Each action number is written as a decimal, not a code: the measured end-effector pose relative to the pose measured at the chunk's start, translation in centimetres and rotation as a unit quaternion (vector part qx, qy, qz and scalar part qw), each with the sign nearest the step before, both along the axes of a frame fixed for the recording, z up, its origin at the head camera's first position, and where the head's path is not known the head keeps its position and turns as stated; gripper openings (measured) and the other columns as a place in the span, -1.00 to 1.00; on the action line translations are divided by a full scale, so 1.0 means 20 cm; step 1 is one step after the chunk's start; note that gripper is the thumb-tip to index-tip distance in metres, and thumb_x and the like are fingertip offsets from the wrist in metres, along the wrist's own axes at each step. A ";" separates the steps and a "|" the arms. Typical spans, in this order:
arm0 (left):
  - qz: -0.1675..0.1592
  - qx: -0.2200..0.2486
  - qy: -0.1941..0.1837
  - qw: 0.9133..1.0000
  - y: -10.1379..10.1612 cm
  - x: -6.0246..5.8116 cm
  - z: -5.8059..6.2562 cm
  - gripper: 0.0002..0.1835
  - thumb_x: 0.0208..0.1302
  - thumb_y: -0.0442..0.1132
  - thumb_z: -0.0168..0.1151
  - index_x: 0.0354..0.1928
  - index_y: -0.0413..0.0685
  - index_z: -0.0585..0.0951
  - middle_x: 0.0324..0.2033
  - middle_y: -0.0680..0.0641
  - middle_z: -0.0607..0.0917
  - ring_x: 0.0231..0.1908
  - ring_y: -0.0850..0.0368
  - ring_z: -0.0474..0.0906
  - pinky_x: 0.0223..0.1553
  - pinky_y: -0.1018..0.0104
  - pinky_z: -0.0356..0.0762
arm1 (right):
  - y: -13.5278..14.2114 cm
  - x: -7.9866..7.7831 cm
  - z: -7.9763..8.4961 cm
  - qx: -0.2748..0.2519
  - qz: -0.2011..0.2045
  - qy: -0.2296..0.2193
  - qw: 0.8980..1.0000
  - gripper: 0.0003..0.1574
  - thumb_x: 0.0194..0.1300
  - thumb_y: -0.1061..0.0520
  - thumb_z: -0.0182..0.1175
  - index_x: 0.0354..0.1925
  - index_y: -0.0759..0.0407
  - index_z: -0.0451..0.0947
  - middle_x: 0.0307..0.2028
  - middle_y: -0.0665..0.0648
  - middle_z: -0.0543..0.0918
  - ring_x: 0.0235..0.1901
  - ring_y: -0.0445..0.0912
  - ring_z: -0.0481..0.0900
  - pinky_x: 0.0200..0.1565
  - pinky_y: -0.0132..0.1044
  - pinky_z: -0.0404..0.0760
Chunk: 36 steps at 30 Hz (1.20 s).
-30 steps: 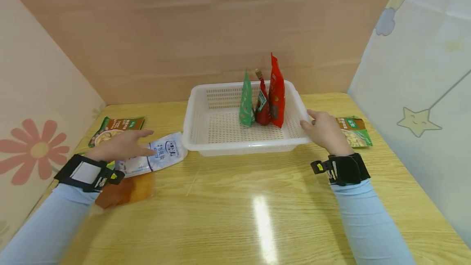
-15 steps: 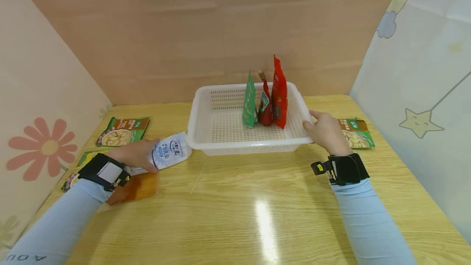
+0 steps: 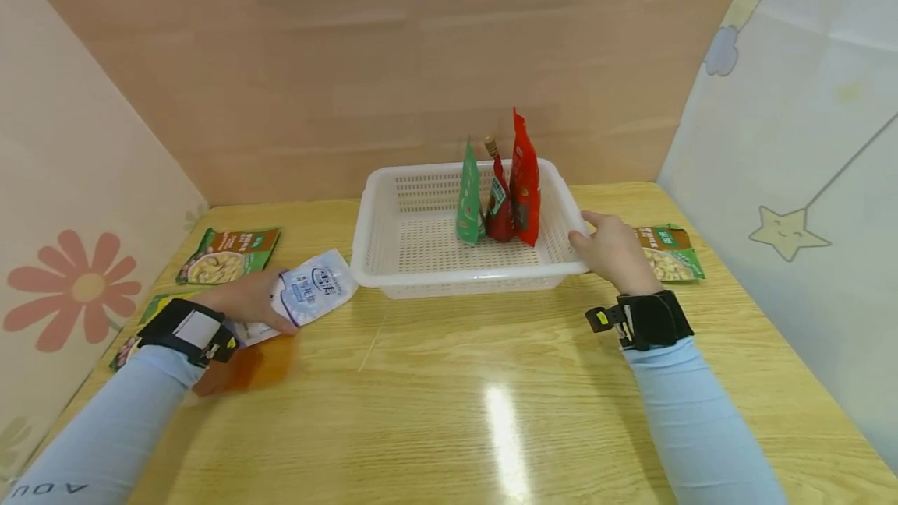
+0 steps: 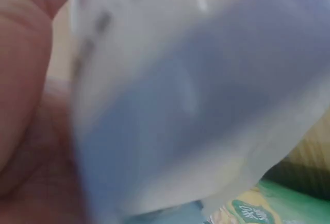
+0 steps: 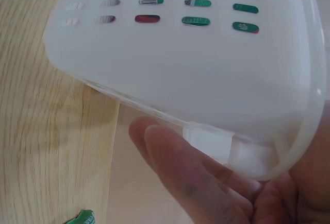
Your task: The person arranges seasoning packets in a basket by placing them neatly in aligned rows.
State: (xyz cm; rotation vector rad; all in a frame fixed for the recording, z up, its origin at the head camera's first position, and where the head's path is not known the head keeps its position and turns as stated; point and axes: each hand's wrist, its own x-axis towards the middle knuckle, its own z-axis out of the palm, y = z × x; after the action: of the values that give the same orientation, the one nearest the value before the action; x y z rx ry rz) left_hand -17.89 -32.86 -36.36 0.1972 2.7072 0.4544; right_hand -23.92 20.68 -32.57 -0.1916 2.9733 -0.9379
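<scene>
My left hand [image 3: 249,302] grips a white-and-blue salt bag [image 3: 316,287] across its near part, left of the basket. In the left wrist view the bag [image 4: 196,100] fills most of the frame, blurred, with the thumb at its side. My right hand [image 3: 617,252] holds the right side of a white plastic basket [image 3: 449,280]. In the right wrist view its fingers [image 5: 175,157] lie outside the basket wall and the rim crosses the hand. Inside the basket stand a green pouch [image 3: 468,205], a red bottle-shaped pack [image 3: 500,213] and a tall red pouch [image 3: 526,185].
A green-and-brown food packet [image 3: 228,256] lies at the back left, a similar one [image 3: 669,252] at the right. Under my left forearm are an orange-brown flat packet [image 3: 263,365] and a partly hidden green-yellow packet [image 3: 156,309]. Walls stand behind and at both sides of the table [image 3: 435,411].
My left hand has come down from above the salt bag and taken hold of it. The right hand stays at the basket's side. The head view has shifted slightly.
</scene>
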 end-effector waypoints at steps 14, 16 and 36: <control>0.033 0.020 0.083 0.996 -0.11 0.02 -0.04 0.22 -0.15 0.32 0.54 0.30 -0.43 0.19 -0.06 -0.32 0.55 -0.22 -0.10 0.54 -0.17 -0.08 0.60 | -0.03 -0.01 0.00 0.002 0.005 0.003 1.000 -0.28 0.47 0.07 0.06 0.41 0.47 0.20 0.04 0.50 0.56 -0.34 0.12 0.60 -0.35 -0.16 0.59; 0.041 0.042 0.114 0.992 -0.12 0.02 0.02 0.12 -0.11 0.28 0.55 0.25 -0.40 0.23 -0.12 -0.28 0.56 -0.29 -0.06 0.56 -0.28 0.01 0.63 | -0.03 -0.01 0.00 0.001 0.006 0.003 1.000 -0.28 0.47 0.07 0.06 0.41 0.47 0.20 0.04 0.50 0.56 -0.35 0.11 0.60 -0.36 -0.17 0.58; 0.158 0.378 0.286 0.866 0.55 0.09 0.55 0.00 0.05 0.00 0.55 0.40 0.02 0.09 0.10 -0.08 0.46 -0.04 0.03 0.54 -0.13 0.23 0.61 | -0.01 0.00 0.00 0.005 0.005 0.007 1.000 -0.28 0.48 0.07 0.05 0.41 0.47 0.20 -0.02 0.49 0.59 -0.36 0.10 0.58 -0.35 -0.16 0.55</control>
State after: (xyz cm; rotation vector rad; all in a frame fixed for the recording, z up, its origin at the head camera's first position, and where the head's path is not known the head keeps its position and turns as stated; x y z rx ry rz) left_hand -16.15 -21.96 -25.30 0.0965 2.9530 1.8099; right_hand -23.95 20.52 -32.56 -0.2150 2.9866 -0.9255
